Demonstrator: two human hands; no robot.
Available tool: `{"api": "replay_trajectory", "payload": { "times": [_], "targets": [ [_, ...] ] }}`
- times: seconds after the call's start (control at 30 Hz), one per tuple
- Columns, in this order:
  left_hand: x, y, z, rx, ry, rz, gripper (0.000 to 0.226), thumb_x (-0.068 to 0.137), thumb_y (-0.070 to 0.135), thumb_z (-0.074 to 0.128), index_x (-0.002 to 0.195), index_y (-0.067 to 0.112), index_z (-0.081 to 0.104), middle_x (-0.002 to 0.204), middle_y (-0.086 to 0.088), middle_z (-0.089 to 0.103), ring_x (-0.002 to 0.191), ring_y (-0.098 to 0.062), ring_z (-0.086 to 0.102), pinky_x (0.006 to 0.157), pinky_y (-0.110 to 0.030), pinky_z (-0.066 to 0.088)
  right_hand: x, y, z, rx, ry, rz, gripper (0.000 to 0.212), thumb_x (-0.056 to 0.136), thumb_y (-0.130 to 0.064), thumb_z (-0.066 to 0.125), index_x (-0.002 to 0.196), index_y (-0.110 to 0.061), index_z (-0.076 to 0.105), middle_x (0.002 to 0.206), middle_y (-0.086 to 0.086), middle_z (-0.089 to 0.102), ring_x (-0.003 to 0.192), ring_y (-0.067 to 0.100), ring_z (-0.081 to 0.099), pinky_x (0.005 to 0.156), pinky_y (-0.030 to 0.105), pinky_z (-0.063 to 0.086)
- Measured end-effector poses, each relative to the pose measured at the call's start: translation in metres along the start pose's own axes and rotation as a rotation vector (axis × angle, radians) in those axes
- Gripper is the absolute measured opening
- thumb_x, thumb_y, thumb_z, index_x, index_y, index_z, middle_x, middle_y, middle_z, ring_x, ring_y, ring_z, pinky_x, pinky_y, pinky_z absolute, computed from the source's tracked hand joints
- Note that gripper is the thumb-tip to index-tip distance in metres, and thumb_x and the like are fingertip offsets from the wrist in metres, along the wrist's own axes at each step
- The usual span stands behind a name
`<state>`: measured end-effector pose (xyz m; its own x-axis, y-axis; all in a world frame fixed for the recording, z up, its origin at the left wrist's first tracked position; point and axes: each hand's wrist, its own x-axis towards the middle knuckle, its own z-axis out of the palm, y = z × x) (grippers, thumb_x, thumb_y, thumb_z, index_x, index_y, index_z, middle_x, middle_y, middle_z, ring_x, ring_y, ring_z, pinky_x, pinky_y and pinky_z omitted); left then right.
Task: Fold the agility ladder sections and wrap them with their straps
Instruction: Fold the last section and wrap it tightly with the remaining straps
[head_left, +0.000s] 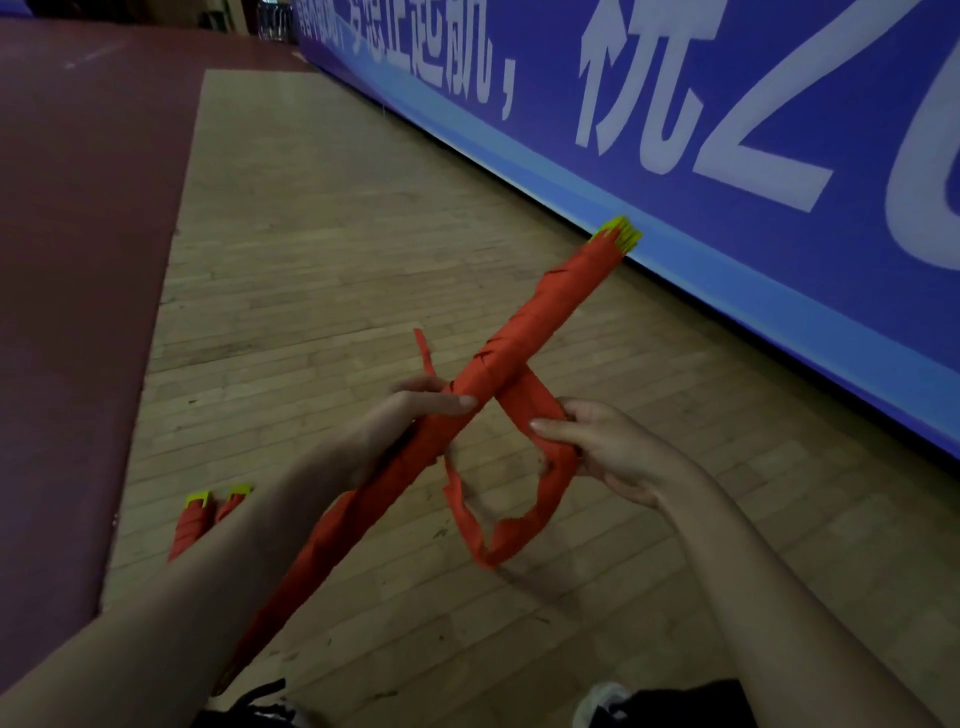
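Head view: ladder bundle (524, 332) runs near-left to far-right, left hand (410, 415) gripping its middle, right hand (608, 447) just beside, holding the strap (527, 402) crossing behind it.

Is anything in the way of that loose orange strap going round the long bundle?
Nothing visible blocks it. The right hand holds the strap right beside the bundle, with no other thing between them. Only the left hand, gripping the bundle just below where the strap crosses, sits close to where the next turn might go.
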<state>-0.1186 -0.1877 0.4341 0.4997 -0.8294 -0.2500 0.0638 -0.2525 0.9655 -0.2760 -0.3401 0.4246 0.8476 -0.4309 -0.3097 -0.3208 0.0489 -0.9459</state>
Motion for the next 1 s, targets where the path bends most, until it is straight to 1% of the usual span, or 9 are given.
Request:
{"api": "replay_trajectory", "payload": {
  "times": [0.07,0.13,0.27,0.37,0.47,0.57,0.7,0.87,1.0],
  "targets": [
    [0.006,-0.004,0.000,0.046,0.122,-0.009,0.028,0.072,0.023,0.079,0.093,0.010,0.064,0.070,-0.004,0.064,0.057,-0.015,0.060,0.052,-0.024,0.047,0.003,0.002,0.005,-0.003,0.064,-0.044,0.012,0.095,-0.016,0.056,0.099,-0.009,0.064,0.068,0.007,0.062,0.052,0.014,0.057,0.054,0.029,0.051],
    [0.008,-0.007,0.003,0.072,0.192,-0.025,0.030,0.071,0.025,0.080,0.093,0.009,0.066,0.067,-0.003,0.064,0.054,-0.014,0.059,0.051,-0.023,0.046,0.005,0.002,0.009,0.002,0.121,-0.070,0.014,0.097,-0.017,0.053,0.088,-0.010,0.061,0.051,0.002,0.050,0.035,0.008,0.042,0.037,0.019,0.036],
    [0.012,-0.009,0.009,0.074,0.245,-0.023,0.032,0.073,0.027,0.080,0.099,0.013,0.068,0.072,-0.004,0.066,0.055,-0.012,0.059,0.045,-0.015,0.044,0.006,-0.001,0.011,0.015,0.150,-0.078,0.022,0.097,-0.025,0.053,0.084,-0.009,0.057,0.039,-0.006,0.029,0.028,0.005,0.024,0.034,0.016,0.017],
    [0.015,-0.011,0.013,0.241,0.261,0.038,0.039,0.071,0.032,0.081,0.105,0.019,0.067,0.093,-0.007,0.069,0.070,-0.014,0.062,0.057,-0.019,0.046,0.011,0.000,0.020,-0.096,0.242,-0.122,0.025,0.097,-0.030,0.052,0.082,-0.012,0.061,0.037,-0.010,0.033,0.028,0.003,0.029,0.035,0.018,0.021],
    [0.018,-0.017,0.014,0.407,0.283,0.136,0.051,0.071,0.041,0.080,0.117,0.025,0.065,0.103,0.003,0.067,0.090,-0.012,0.062,0.066,-0.018,0.043,0.018,0.004,0.029,-0.256,0.353,-0.142,0.035,0.096,-0.037,0.051,0.069,-0.016,0.059,0.035,-0.013,0.042,0.036,0.003,0.042,0.045,0.024,0.030],
    [0.015,-0.024,0.020,0.830,0.396,0.316,0.063,0.075,0.055,0.071,0.131,0.034,0.054,0.110,0.005,0.063,0.101,-0.020,0.062,0.078,-0.033,0.050,0.023,0.004,0.034,-0.278,0.455,-0.146,0.046,0.095,-0.046,0.049,0.059,-0.018,0.050,0.042,-0.009,0.044,0.046,0.013,0.043,0.052,0.028,0.033],
    [0.010,-0.026,0.031,1.220,0.479,0.477,0.065,0.087,0.045,0.061,0.145,0.032,0.036,0.118,-0.003,0.048,0.104,-0.023,0.056,0.073,-0.031,0.044,0.017,-0.002,0.042,-0.175,0.475,-0.048,0.053,0.088,-0.063,0.048,0.071,-0.015,0.061,0.037,-0.013,0.041,0.043,0.009,0.042,0.045,0.026,0.029],
    [0.014,-0.039,0.030,1.322,0.542,0.777,0.069,0.051,0.028,0.091,0.114,0.014,0.065,0.089,-0.010,0.058,0.074,-0.028,0.064,0.051,-0.032,0.048,0.015,0.002,0.044,-0.038,0.447,0.092,0.061,0.082,-0.069,0.052,0.100,-0.013,0.066,0.070,-0.002,0.058,0.053,0.011,0.046,0.047,0.025,0.032],
    [0.016,-0.048,0.030,1.299,0.541,0.839,0.067,0.057,0.027,0.090,0.115,0.013,0.062,0.093,-0.009,0.059,0.078,-0.026,0.064,0.053,-0.033,0.050,0.018,0.000,0.042,0.076,0.440,0.106,0.050,0.081,-0.062,0.058,0.103,-0.017,0.067,0.095,0.005,0.070,0.054,0.012,0.047,0.043,0.024,0.030]
  ]
}}
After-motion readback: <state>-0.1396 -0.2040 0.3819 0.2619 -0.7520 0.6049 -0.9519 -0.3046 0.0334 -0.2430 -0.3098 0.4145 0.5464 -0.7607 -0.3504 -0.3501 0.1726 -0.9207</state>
